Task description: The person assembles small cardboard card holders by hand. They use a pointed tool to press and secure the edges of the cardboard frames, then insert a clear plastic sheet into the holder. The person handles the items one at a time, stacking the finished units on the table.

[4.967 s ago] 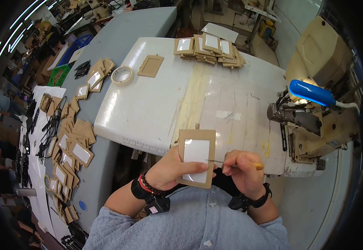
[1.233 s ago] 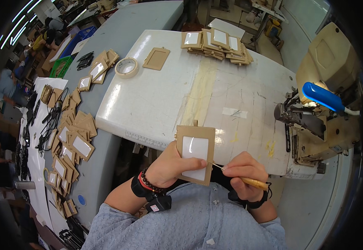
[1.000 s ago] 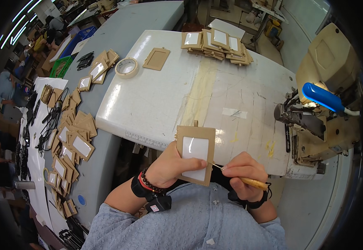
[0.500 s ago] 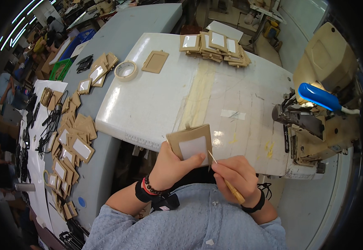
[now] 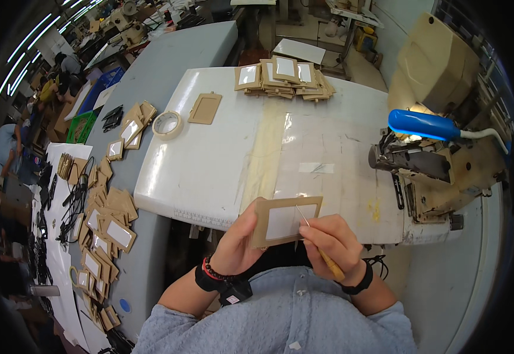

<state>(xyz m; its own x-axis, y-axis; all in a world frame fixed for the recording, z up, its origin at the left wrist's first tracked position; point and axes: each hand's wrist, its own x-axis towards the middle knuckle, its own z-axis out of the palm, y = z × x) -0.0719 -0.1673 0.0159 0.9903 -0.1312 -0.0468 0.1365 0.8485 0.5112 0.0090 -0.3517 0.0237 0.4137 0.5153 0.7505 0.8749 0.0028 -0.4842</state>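
My left hand (image 5: 242, 242) grips a brown cardboard frame (image 5: 285, 220) with a white window, held crosswise just above the near edge of the white sewing table (image 5: 221, 159). My right hand (image 5: 330, 241) pinches a thin awl with a wooden handle (image 5: 329, 262). Its metal tip rests on the frame's right side. Both wrists carry dark bands.
A sewing machine (image 5: 439, 153) with a blue lamp (image 5: 425, 124) stands at the right. A stack of frames (image 5: 283, 75) lies at the table's far edge, with a tape roll (image 5: 166, 124) and one frame (image 5: 204, 108) at its left. Many frames (image 5: 106, 227) cover the grey bench on the left.
The frame has been turned from upright to crosswise in my left hand. My right hand has swung the awl from lying sideways to pointing its tip at the frame.
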